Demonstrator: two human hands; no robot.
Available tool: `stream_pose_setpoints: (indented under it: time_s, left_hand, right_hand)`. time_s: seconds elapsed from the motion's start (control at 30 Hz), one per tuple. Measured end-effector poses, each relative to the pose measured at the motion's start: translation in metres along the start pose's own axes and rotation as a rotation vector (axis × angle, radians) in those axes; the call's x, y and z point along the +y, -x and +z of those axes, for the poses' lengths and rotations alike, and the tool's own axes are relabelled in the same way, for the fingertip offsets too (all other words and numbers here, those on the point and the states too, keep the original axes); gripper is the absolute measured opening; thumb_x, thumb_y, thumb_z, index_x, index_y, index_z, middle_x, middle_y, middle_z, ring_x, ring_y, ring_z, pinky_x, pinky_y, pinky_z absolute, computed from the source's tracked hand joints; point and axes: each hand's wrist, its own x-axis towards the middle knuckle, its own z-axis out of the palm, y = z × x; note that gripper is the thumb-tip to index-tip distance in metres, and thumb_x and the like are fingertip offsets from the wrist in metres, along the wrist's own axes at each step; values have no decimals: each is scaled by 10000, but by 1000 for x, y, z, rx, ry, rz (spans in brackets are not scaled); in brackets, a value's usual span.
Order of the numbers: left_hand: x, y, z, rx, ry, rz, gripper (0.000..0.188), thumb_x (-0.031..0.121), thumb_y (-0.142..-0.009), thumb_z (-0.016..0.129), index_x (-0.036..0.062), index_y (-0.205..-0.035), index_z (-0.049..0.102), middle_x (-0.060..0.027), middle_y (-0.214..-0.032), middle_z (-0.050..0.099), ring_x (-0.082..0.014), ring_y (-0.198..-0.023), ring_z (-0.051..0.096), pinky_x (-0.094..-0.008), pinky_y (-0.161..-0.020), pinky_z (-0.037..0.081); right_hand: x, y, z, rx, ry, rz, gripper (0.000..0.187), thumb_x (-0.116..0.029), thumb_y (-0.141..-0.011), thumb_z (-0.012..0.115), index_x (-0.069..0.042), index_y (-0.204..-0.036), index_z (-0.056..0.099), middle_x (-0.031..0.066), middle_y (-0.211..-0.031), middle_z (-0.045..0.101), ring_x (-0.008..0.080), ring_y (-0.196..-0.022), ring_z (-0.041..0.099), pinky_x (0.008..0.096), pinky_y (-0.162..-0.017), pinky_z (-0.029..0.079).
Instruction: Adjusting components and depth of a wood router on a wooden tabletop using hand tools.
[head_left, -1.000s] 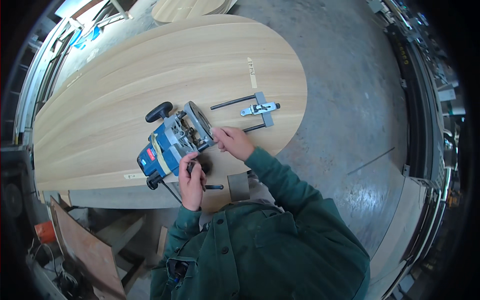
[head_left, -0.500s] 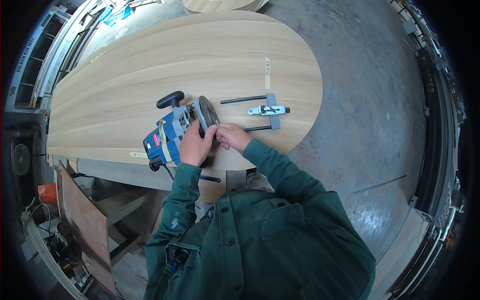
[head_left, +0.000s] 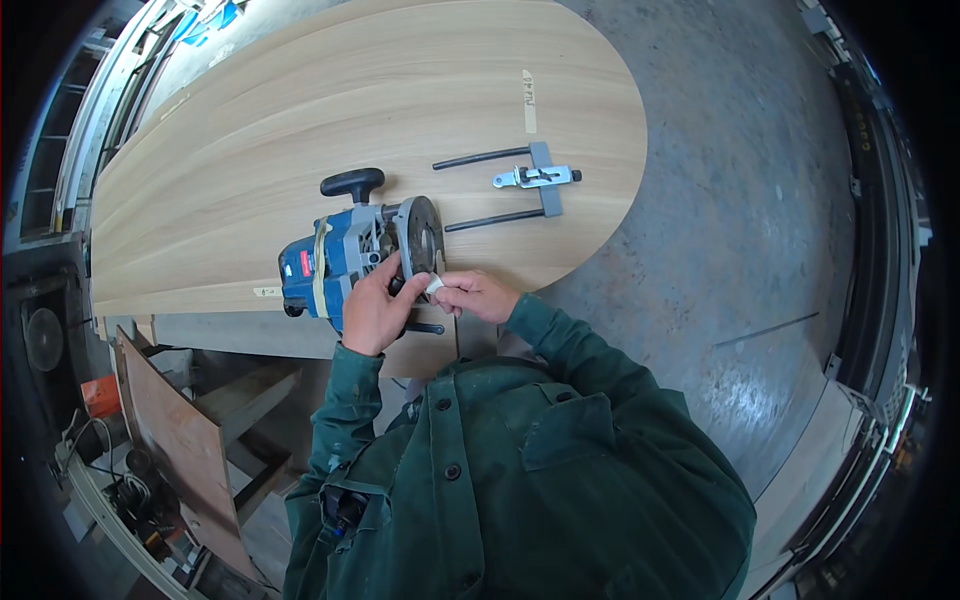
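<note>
A blue and grey plunge router lies on its side on an oval wood-grain tabletop, its round base facing right. My left hand grips the router near the base, with fingers partly hidden behind the plate and thumb at its lower edge. Between the fingertips of my right hand is a small white piece, like paper or tape, close to my left thumb at the base. Beyond my right hand lies a router edge guide with two dark rods pointing left.
Strips of masking tape with handwriting are stuck to the tabletop. A brown board leans below left, near an orange object and cables. Grey concrete floor spreads to the right, bordered by dark rails.
The router has been turned so that its body lies more level. The white piece now shows between my right fingertips. The whole view has shifted, with the tabletop higher in it.
</note>
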Motion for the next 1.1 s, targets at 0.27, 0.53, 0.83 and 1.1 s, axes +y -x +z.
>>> stream_pose_setpoints:
  time_s: [0.27,0.53,0.83,1.1]
  left_hand:
    - [-17,12,3,-128,155,-2,447,349,-839,731,84,-1189,650,-144,-838,709,-328,-782,690,-364,-710,516]
    - [-9,25,10,-51,29,47,432,361,-825,739,81,-1143,655,-179,-892,694,-373,-818,667,-388,-721,514]
    - [-15,27,12,-35,25,60,436,369,-828,723,87,-1153,650,-183,-925,691,-388,-860,656,-404,-736,513]
    - [-17,27,13,-21,50,90,429,355,-829,722,88,-1157,648,-180,-927,692,-387,-862,657,-405,-737,512]
  right_hand:
    - [3,17,5,12,39,71,317,-290,-1014,481,-20,-1025,647,23,-803,610,87,-658,552,249,-620,473]
    - [-3,-24,-12,410,228,234,408,-366,-979,548,26,-958,657,72,-728,636,127,-546,588,272,-513,496]
    - [2,-40,-14,255,257,362,401,-343,-984,509,40,-893,587,122,-658,619,199,-485,611,343,-454,551]
    - [18,-35,-13,280,57,258,280,-234,-998,497,16,-884,556,85,-677,579,187,-545,616,356,-493,580]
